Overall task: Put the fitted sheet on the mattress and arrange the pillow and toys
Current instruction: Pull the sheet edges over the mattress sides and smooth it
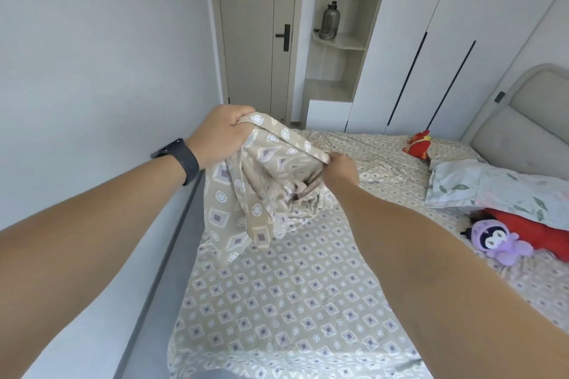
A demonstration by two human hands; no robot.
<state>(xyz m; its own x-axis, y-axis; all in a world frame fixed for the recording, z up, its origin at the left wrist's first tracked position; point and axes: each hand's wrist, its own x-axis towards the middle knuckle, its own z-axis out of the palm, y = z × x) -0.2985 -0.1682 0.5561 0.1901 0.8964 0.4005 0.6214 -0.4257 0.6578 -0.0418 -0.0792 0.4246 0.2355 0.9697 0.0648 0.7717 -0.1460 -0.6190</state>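
the beige diamond-print fitted sheet lies spread over the bed, one corner bunched up in the air. left hand and right hand both grip that raised edge, fingers curled tight. pillow and purple plush sit by the headboard.

My 2 arms are bare from the near edge of the view out to the hands, with no sleeves showing. On my left wrist I wear a black band, smooth and matte, wide across the top like a slim fitness tracker. My left hand and right hand wear no rings or gloves.
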